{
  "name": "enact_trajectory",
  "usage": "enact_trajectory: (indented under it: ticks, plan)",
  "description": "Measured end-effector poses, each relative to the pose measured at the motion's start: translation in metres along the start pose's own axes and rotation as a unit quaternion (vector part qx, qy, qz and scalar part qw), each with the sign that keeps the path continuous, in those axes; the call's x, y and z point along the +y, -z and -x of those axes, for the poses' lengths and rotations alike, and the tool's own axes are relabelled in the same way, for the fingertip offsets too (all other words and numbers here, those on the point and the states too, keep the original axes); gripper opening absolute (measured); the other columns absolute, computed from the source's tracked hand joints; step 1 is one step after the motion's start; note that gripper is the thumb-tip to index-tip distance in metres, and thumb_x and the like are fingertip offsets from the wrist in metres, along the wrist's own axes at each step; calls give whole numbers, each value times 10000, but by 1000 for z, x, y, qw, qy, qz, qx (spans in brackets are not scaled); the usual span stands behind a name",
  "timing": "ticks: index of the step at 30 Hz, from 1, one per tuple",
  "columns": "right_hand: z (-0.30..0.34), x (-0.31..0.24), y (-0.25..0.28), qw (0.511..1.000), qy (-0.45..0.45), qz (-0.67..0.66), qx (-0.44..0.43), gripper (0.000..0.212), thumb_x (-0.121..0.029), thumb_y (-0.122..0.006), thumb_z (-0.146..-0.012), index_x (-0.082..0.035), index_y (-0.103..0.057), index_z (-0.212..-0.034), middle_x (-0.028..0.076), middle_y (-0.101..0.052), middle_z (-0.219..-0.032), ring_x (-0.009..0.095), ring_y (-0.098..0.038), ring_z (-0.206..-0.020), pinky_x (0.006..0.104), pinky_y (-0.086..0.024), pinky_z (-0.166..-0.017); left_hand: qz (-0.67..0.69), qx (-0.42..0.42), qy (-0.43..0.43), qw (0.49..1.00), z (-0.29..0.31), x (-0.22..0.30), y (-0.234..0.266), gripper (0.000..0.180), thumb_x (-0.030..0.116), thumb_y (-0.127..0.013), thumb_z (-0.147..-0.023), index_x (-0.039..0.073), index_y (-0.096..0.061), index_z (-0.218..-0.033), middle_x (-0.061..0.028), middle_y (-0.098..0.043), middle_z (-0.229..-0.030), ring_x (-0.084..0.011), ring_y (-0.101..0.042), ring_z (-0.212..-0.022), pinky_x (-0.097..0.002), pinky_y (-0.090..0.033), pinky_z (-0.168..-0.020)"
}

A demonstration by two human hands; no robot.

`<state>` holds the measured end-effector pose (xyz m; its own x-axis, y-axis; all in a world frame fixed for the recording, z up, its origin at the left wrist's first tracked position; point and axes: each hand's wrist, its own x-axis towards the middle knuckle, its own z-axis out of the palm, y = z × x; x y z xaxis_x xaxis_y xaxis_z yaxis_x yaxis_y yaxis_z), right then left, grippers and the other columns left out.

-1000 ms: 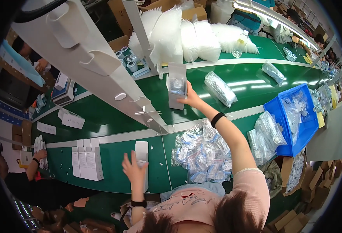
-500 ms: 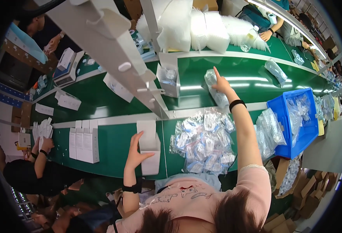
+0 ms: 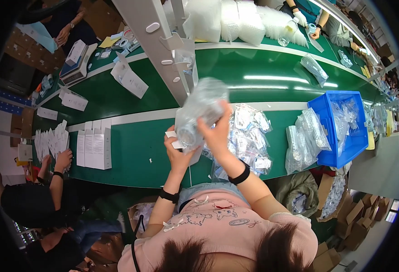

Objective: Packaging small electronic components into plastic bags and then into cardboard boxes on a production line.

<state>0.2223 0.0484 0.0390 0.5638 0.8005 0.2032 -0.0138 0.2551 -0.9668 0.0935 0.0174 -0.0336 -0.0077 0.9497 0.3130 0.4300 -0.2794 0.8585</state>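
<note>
My right hand [image 3: 217, 133] grips a bubble-wrapped package [image 3: 204, 102], slightly smeared by motion, with a round clear shape at its lower end. The package is tilted over an open white box [image 3: 196, 157], which my left hand [image 3: 179, 156] holds upright near the table's front edge. Much of the box is hidden behind the package; a small white flap [image 3: 174, 140] shows by my left fingers. Beside my right hand lies a heap of small clear bags [image 3: 250, 147] with white and blue contents.
To the left stand several white boxes [image 3: 94, 148] in a row. A blue bin [image 3: 348, 140] with bubble-wrapped packages is at the right, more packages [image 3: 304, 140] beside it. A metal post [image 3: 163, 54] rises ahead. A co-worker's hand [image 3: 64, 159] handles white papers at far left.
My right hand has brought the bubble-wrapped package from the far green surface back to the box. My left hand, open beside the box before, has closed on it and lifted it.
</note>
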Motion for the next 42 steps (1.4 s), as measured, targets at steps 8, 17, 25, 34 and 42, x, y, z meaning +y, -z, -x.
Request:
enact_trajectory:
  ticks: [8,17,25,34,42]
  plan:
    - [2,-17,18,812,320,294,-390,458,-183,-658,-661,-122,-526,-1096,172,-388,-1200,392,-334,-1128,465,-286,-938,97,75,-73,990,8,-22,6,753,85,-807,-512,99,-235,-1003,-201,-316,-1189,-332,-404,-1069,-378,-387,-860]
    - [-32,122,51,780,70,499,-371,368,-165,-658,-653,-71,-559,-995,148,-513,-972,322,-494,-944,395,-430,-777,-8,-37,-59,998,-3,16,47,645,112,-778,-547,93,-354,-1033,-194,-322,-1219,-342,-390,-1102,-393,-368,-891]
    - [-43,105,58,871,34,359,-333,346,-67,-663,-629,-27,-497,-929,141,-504,-924,292,-527,-799,322,-466,-701,-64,-16,29,997,-16,23,67,225,55,-722,-580,-4,-546,-708,-87,-514,-897,-189,-501,-762,-270,-379,-627]
    - [18,5,8,844,330,109,-408,273,-9,-663,-597,-23,-539,-840,130,-502,-989,278,-521,-880,343,-467,-687,53,15,147,988,-23,6,70,158,30,-703,-617,-10,-555,-654,15,-505,-661,-35,-390,-543,-193,-279,-468]
    - [29,15,15,718,389,248,-522,468,-166,-734,-550,-37,-528,-950,153,-466,-1116,295,-428,-1082,392,-342,-911,89,42,150,984,-19,2,69,126,13,-688,-633,-3,-566,-659,9,-519,-674,-34,-404,-551,-193,-285,-471]
